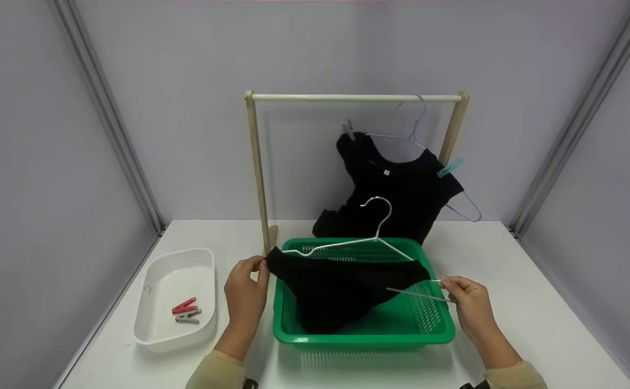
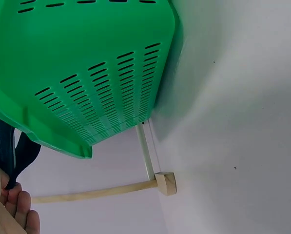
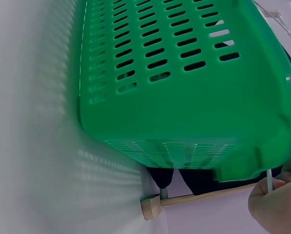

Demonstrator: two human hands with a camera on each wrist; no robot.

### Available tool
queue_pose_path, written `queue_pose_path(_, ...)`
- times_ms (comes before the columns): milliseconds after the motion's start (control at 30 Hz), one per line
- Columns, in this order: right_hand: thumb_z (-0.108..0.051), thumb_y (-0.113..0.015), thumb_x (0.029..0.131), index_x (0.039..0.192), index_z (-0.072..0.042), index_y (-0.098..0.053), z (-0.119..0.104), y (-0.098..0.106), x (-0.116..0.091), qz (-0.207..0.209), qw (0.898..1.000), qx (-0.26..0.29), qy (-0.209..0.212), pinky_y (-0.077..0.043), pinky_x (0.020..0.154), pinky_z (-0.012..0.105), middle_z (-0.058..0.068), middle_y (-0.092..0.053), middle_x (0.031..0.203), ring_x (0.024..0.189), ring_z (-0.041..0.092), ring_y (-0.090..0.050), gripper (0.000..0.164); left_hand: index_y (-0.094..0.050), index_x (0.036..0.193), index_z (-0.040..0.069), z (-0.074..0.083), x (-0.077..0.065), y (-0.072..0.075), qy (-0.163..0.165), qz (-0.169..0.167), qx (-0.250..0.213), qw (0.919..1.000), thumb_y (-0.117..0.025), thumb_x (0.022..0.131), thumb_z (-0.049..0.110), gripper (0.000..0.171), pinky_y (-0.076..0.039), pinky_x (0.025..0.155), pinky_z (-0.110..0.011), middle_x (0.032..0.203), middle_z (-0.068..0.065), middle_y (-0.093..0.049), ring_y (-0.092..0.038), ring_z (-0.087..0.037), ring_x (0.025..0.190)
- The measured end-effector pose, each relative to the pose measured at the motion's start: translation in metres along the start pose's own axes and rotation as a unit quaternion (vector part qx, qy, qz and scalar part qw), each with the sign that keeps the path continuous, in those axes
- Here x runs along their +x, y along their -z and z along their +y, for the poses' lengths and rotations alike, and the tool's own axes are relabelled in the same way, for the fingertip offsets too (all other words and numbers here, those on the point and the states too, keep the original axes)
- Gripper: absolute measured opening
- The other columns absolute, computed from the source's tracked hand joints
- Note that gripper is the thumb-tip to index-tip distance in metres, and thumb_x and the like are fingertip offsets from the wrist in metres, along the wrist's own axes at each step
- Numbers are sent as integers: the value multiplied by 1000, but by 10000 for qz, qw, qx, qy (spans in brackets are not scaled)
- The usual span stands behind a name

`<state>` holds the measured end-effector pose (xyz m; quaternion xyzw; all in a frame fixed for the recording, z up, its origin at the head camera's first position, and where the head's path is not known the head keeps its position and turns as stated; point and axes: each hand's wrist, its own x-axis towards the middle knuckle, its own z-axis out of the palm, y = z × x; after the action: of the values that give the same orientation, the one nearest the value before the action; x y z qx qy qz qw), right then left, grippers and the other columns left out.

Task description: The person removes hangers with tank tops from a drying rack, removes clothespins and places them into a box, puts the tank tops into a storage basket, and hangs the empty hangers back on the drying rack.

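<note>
A black garment (image 1: 336, 286) is stretched over the green basket (image 1: 369, 339), with a white wire hanger (image 1: 377, 237) partly inside it and its hook pointing up. My left hand (image 1: 246, 294) pinches the garment's left corner between thumb and fingers; in the left wrist view the dark cloth (image 2: 11, 153) shows at those fingertips. At the basket's right side my right hand (image 1: 469, 302) pinches the end of the hanger, whose wire sticks out of the cloth there. The right wrist view shows a bit of white wire (image 3: 269, 181) at the thumb.
Behind the basket stands a wooden rack with a white bar (image 1: 347, 98). A black top (image 1: 401, 189) hangs there on a bluish hanger, with a grey clip (image 1: 349, 131) and a teal clip (image 1: 450, 167). At left, a white tray (image 1: 150, 324) holds red and grey clips (image 1: 186, 310).
</note>
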<state>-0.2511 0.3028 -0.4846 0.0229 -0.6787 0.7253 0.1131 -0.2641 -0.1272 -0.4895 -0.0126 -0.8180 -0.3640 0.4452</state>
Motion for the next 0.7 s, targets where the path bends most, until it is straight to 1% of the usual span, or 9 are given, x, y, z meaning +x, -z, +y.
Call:
queue_pose_path(67,-4,-61,99,93,16,-68,0,0,0,-3,10000,2,-25,-45,64,22,-3,-68,80,73,9,-53,22,-74,95,5,1,0,1,65,-14,6,10000,-72,91,7,5,-54,69,-40,84,-5,-70,-66,-21,78)
queue_pose_path(200,-5,-61,99,92,14,-69,0,0,0,2,10000,-18,-29,-45,65,22,-3,-68,81,75,9,-54,22,-74,93,5,0,1,2,204,-10,34,9998,-71,90,7,4,-54,68,-41,82,-5,-69,-66,-21,77)
queue_pose_path(433,-5,-62,99,97,21,-64,1,0,1,92,9999,-65,-88,-46,64,22,-1,-69,82,73,9,-52,27,-74,91,5,-4,2,3,475,-97,72,9988,-71,90,8,4,-54,70,-43,82,-6,-69,-67,-23,78)
queue_pose_path(500,-5,-62,99,96,19,-66,1,0,1,106,9999,-45,-106,-46,64,22,-1,-69,81,73,9,-52,25,-74,91,5,-4,2,4,566,-140,72,9983,-71,90,8,5,-54,70,-42,82,-6,-69,-66,-23,78)
queue_pose_path(600,-6,-63,99,92,13,-70,1,0,1,113,9998,-33,-129,-46,65,23,-1,-68,81,73,9,-53,21,-74,91,5,-4,1,5,685,-182,80,9975,-70,90,9,5,-54,70,-43,81,-5,-69,-66,-22,78)
queue_pose_path(700,-7,-63,99,90,8,-72,1,0,0,83,9998,-83,-133,-46,66,23,-2,-68,82,73,10,-51,20,-74,90,5,-4,0,6,719,-198,97,9972,-70,90,8,5,-54,70,-43,81,-6,-69,-66,-23,78)
